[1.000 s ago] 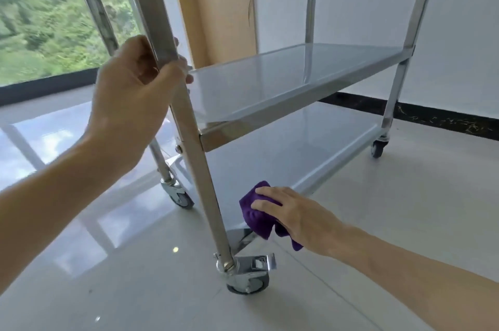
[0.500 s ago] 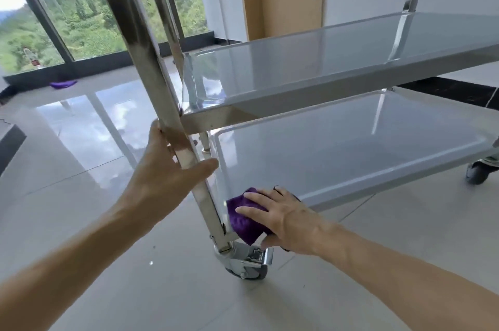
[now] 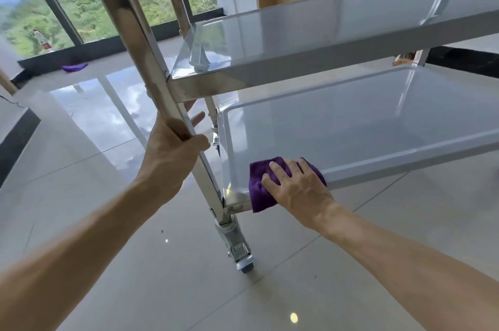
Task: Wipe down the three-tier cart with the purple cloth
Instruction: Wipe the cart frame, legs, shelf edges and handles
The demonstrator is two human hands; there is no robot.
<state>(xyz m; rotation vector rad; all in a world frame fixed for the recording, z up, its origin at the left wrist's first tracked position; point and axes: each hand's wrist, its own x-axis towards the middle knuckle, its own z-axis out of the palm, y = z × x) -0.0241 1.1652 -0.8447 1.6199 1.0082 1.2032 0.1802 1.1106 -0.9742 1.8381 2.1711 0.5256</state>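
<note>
The stainless steel cart (image 3: 337, 41) fills the upper right; its middle shelf and bottom shelf (image 3: 364, 125) are in view, the top shelf is out of frame. My left hand (image 3: 172, 152) grips the cart's near corner post below the middle shelf. My right hand (image 3: 297, 184) presses the purple cloth (image 3: 259, 184) flat onto the near left corner of the bottom shelf, fingers spread over it. The cloth drapes over the shelf's front rim.
A locking caster wheel (image 3: 243, 257) stands under the near post on the glossy tiled floor. A second purple cloth (image 3: 74, 67) lies on the floor by the window (image 3: 67, 6) at the far left. A white wall runs behind the cart.
My left hand slid down the post from above the middle shelf to below it. My right hand moved the cloth from the front rim up onto the bottom shelf's corner. The view dropped lower.
</note>
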